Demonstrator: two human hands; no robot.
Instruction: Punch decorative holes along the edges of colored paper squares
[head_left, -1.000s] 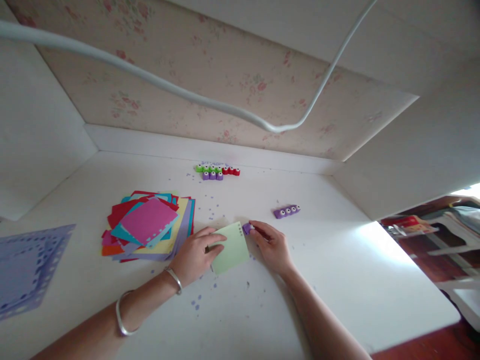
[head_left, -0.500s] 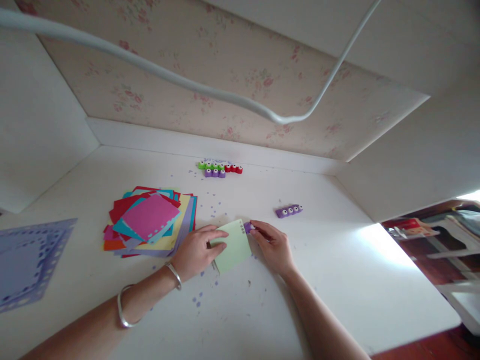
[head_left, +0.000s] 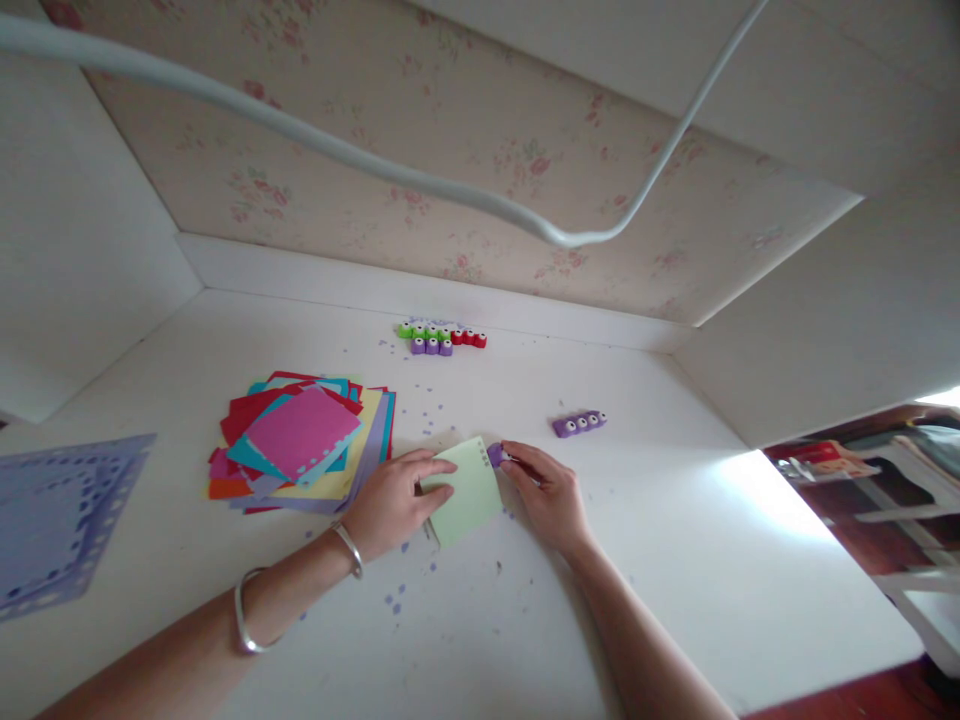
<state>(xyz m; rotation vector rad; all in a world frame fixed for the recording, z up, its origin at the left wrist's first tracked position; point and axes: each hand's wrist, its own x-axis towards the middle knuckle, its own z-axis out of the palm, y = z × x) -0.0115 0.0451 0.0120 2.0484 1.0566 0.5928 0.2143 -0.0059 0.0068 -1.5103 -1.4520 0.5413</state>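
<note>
A pale green paper square [head_left: 469,490] lies on the white table [head_left: 675,560], with a row of small holes along its far right edge. My left hand [head_left: 390,500] lies flat on its left part, fingers stretched out, pressing it down. My right hand [head_left: 546,492] is closed on a small purple paper punch [head_left: 495,455] set over the paper's far right corner.
A fanned stack of coloured paper squares [head_left: 300,440] lies left of my left hand. A punched lilac sheet [head_left: 60,515] sits at the far left. A purple punch row [head_left: 577,423] and green, purple and red punches [head_left: 442,338] stand further back. Paper dots litter the table.
Both hands and the green paper stay in the same place; only the view has shifted slightly.
</note>
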